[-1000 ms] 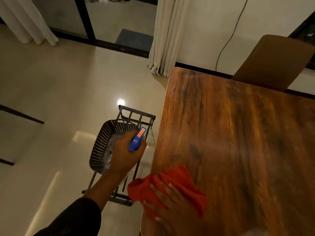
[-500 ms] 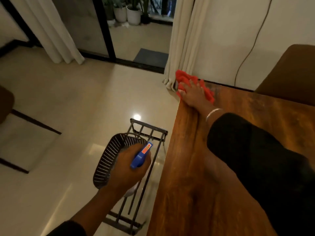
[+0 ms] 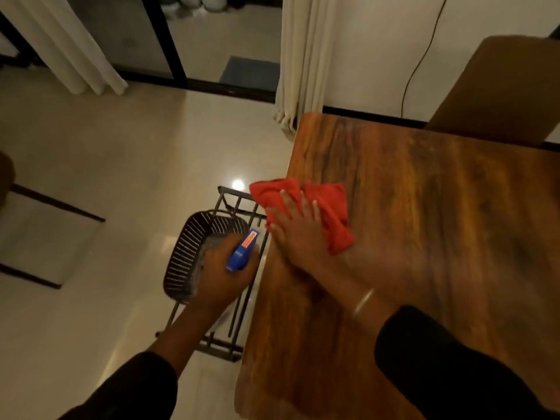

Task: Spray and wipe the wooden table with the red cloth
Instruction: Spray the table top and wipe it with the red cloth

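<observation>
The wooden table (image 3: 439,237) fills the right half of the head view. The red cloth (image 3: 330,207) lies crumpled at the table's left edge, partly hanging over it. My right hand (image 3: 298,234) presses flat on the cloth, fingers spread. My left hand (image 3: 225,274) hangs left of the table, off its edge, closed around a spray bottle with a blue head (image 3: 242,251); the bottle's body is hidden by the hand.
A dark perforated basket (image 3: 188,256) sits on a black metal rack (image 3: 233,334) on the floor beside the table's left edge. A brown chair back (image 3: 500,89) stands at the table's far side. Curtains (image 3: 298,56) and a glass door are behind.
My right hand has drawn the red cloth back from the table's far left corner toward me along the left edge. The left hand with the spray bottle has stayed in place.
</observation>
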Demonstrator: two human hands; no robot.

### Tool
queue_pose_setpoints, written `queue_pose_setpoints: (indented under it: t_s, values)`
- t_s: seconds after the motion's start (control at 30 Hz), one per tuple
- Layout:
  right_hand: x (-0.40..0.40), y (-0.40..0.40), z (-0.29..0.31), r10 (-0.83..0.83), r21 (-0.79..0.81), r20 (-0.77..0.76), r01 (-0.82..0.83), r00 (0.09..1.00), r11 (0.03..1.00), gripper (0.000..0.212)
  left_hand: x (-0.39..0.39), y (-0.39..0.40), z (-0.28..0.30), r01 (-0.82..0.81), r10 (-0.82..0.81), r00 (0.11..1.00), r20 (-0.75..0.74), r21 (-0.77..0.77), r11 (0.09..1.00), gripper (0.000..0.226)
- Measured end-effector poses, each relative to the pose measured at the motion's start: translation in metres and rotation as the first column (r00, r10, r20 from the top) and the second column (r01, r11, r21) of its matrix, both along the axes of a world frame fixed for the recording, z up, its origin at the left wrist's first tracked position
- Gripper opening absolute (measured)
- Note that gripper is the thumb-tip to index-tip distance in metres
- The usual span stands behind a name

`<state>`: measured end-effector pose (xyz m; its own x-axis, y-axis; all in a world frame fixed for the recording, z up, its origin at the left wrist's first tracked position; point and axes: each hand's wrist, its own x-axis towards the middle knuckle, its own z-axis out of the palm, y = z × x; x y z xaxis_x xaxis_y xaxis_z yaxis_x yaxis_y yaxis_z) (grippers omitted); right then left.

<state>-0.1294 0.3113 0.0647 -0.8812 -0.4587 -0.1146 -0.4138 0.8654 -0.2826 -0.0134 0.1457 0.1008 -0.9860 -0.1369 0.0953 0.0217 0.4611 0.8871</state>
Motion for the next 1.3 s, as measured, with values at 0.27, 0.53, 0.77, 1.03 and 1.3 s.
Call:
queue_pose_setpoints:
  t_s: [0.27, 0.53, 0.77, 1.03, 1.3]
  values:
    - [0.209, 0.032, 0.006, 0.218, 0.131, -0.017, -0.214, 0.976, 0.968, 0.057, 0.049, 0.015, 0.024, 0.02, -0.02, 1.0, 0.007, 0.017, 1.0, 0.015]
    - [0.191, 0.005, -0.004, -0.006, 0.045, 0.001, 0.006, 1.0, 0.999, 0.061, 0.125, 0.011, 0.034, -0.079, 0.079, 0.997, -0.008, -0.048, 0.996, 0.01]
    - [0.338, 0.04, -0.023, 0.067, 0.052, -0.129, -0.06, 0.989, 0.997, 0.091, 0.13, 0.015, 0.067, -0.136, 0.13, 0.988, -0.084, -0.072, 0.988, 0.014]
    - [0.322, 0.174, 0.006, -0.482, 0.116, -0.047, 0.484, 0.875, 0.868, 0.061, 0.148, 0.04, 0.085, 0.028, -0.028, 1.0, -0.005, -0.074, 0.997, 0.01]
    - [0.322, 0.082, 0.01, -0.152, -0.013, -0.066, 0.151, 0.986, 0.988, 0.06, 0.172, 0.106, 0.084, 0.113, -0.119, 0.988, 0.098, 0.064, 0.992, 0.018]
